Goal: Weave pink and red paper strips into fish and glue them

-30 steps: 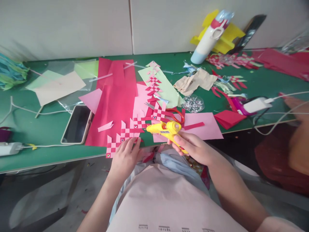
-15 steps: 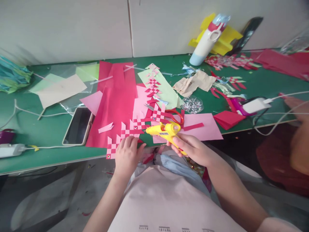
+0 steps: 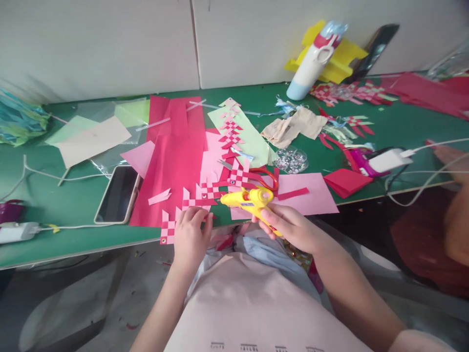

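My right hand (image 3: 280, 222) is wrapped round the handle of a yellow glue gun (image 3: 249, 196), whose nozzle points left. Near the table edge, my left hand (image 3: 192, 230) rests on a woven red-and-pink paper fish (image 3: 168, 230), with thumb and index finger curled near its red end; whether they pinch it is hard to tell. More woven fish (image 3: 202, 198) lie just beyond that hand. Another woven fish (image 3: 238, 176) with an eye sits above the gun, next to orange-handled scissors (image 3: 273, 178) that are partly covered.
A phone (image 3: 116, 195) lies left of large red paper (image 3: 172, 161). Behind stands a white bottle (image 3: 309, 63). A dish of googly eyes (image 3: 291, 160), beige cloth (image 3: 296, 128) and white cables (image 3: 432, 145) lie right. Another person's arm (image 3: 456, 215) is at the right edge.
My left thumb and index finger have bent closer together beside the fish. The glue gun stays in my right hand, nearly unmoved. The view has shifted slightly.
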Motion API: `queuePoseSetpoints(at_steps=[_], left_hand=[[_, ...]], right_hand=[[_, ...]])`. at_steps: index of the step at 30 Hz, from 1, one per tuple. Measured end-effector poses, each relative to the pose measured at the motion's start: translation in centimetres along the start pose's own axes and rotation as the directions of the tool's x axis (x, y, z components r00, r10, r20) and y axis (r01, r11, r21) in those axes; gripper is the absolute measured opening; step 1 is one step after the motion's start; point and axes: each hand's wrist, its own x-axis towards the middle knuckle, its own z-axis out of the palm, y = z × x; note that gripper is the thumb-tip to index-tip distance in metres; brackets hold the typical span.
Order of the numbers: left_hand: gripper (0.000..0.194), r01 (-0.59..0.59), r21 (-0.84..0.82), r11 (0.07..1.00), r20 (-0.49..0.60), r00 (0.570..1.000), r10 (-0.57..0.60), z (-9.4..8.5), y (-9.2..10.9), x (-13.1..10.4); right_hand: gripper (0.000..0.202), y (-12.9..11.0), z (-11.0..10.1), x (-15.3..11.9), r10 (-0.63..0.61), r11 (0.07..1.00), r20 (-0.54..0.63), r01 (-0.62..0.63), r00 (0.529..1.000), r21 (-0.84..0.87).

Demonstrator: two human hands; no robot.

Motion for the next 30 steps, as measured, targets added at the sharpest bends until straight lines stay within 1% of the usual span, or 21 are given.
queuePoseSetpoints(at_steps=[3, 9, 12, 15, 17, 22, 26, 28, 30], left_hand=[[0.015, 0.022, -0.011, 1.000, -0.004, 1.000, -0.022, -0.07, -0.02, 0.01], [0.011, -0.031, 0.063, 0.998, -0.004, 1.000, 0.031, 0.27, 0.18, -0.27], [0.011, -0.038, 0.105, 0.994, -0.016, 0.999, 0.040, 0.52, 0.30, -0.31], [0.010, -0.037, 0.106, 0.994, -0.023, 0.999, 0.039, 0.60, 0.36, -0.24], [0.009, -0.012, 0.090, 0.996, -0.034, 0.999, 0.015, 0.55, 0.36, -0.18], [0.011, 0.103, 0.071, 0.992, -0.049, 0.994, -0.100, 0.23, 0.28, -0.07], [0.013, 0.137, 0.037, 0.990, -0.035, 0.990, -0.135, 0.02, 0.00, -0.02], [0.013, 0.126, 0.034, 0.991, -0.036, 0.992, -0.125, -0.03, -0.12, 0.02], [0.012, 0.068, 0.058, 0.996, -0.030, 0.997, -0.066, -0.03, -0.09, -0.02]], right_hand=[[0.049, 0.24, -0.02, 0.05, -0.005, 1.000, -0.006, 0.005, 1.000, 0.020], [0.048, 0.48, -0.19, -0.07, -0.004, 1.000, -0.005, 0.004, 1.000, 0.015], [0.048, 0.57, -0.30, -0.13, -0.014, 1.000, 0.004, 0.014, 1.000, 0.011], [0.048, 0.64, -0.40, -0.11, -0.016, 1.000, 0.003, 0.016, 1.000, 0.017], [0.048, 0.67, -0.44, -0.08, -0.015, 1.000, -0.003, 0.015, 1.000, 0.020], [0.049, 0.76, -0.47, 0.02, -0.005, 0.999, -0.002, 0.006, 1.000, 0.033], [0.049, 0.72, -0.50, 0.02, -0.006, 0.999, -0.003, 0.007, 1.000, 0.034], [0.049, 0.62, -0.51, 0.04, -0.007, 1.000, -0.005, 0.007, 1.000, 0.029], [0.050, 0.50, -0.49, 0.10, -0.003, 1.000, -0.006, 0.003, 1.000, 0.029]])
